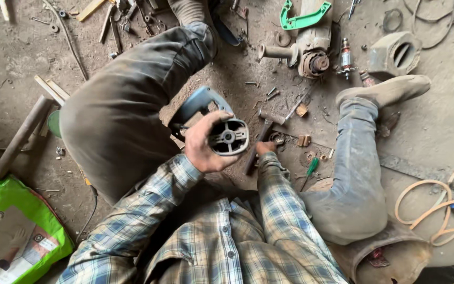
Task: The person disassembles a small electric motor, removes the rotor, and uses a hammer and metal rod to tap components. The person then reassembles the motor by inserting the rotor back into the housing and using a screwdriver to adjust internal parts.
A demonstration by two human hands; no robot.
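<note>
While the left hand [203, 144] grips the grey-blue power-tool motor housing [214, 123], likely rigid, heavy and dusty-slick, best held round its body, the right hand [265, 148] closes on a hammer handle [254, 150].

housing [206, 105]: matt blue-grey plastic; hammer [261, 134]: dull dark metal; shirt [222, 242]: soft checked cloth; floor [17, 58]: rough, dusty

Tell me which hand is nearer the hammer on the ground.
Right. The right hand reaches down beside the hammer, seemingly touching its handle; the left hand is up to its left, gripping the blue power-tool housing.
</note>
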